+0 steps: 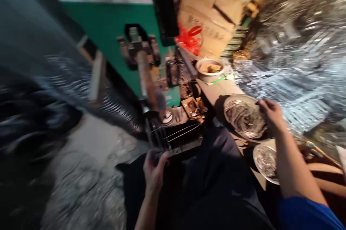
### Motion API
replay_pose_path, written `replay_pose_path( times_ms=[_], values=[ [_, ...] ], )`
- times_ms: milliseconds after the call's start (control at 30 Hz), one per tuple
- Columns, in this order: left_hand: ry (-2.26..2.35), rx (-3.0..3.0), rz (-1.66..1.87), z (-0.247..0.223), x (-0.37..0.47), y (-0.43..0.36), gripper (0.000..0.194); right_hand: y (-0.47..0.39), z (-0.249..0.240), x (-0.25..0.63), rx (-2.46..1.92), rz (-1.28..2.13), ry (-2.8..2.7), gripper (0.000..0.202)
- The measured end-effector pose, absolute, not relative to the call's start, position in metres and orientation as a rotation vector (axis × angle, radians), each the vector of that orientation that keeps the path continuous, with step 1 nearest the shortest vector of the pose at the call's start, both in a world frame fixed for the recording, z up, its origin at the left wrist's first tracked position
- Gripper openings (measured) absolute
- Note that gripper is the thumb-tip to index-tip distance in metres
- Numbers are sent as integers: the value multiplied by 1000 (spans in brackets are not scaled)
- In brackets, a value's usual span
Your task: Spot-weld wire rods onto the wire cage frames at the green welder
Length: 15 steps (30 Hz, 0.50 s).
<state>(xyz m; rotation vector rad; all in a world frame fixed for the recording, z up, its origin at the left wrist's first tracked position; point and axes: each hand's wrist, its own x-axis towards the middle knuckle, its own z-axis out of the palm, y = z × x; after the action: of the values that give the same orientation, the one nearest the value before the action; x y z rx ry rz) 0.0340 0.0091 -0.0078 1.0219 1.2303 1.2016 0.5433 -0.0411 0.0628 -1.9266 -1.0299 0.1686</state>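
My left hand is low in the middle, in front of the machine, its thumb and fingers curled around something dark and blurred. Just beyond it, several thin dark strips run up towards the machine; whether the hand holds them is unclear. On the right, my right hand is closed at the rim of a round basin, thumb and fingers together. Thin metal wire pieces lie tangled inside that basin. Below my right forearm is a smaller bowl of small metal pieces.
A green machine with a metal shaft stands ahead. A white bowl, a cardboard box and a red plastic bag are beyond the bench. Shiny metal pieces pile up on the right; wire coils are on the left.
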Motion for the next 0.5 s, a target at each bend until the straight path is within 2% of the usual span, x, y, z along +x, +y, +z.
replay_pose_path(
  times_ms=[167,300,500],
  values=[
    [1132,953,1207,-5,36,8,37,12,76,441,-1608,578,-1149,35],
    [1123,967,1210,1,35,7,35,48,68,346,-1421,758,-1184,43],
    [1114,951,1199,4,33,4,33,74,34,294,-1330,954,-1381,55]
  ],
)
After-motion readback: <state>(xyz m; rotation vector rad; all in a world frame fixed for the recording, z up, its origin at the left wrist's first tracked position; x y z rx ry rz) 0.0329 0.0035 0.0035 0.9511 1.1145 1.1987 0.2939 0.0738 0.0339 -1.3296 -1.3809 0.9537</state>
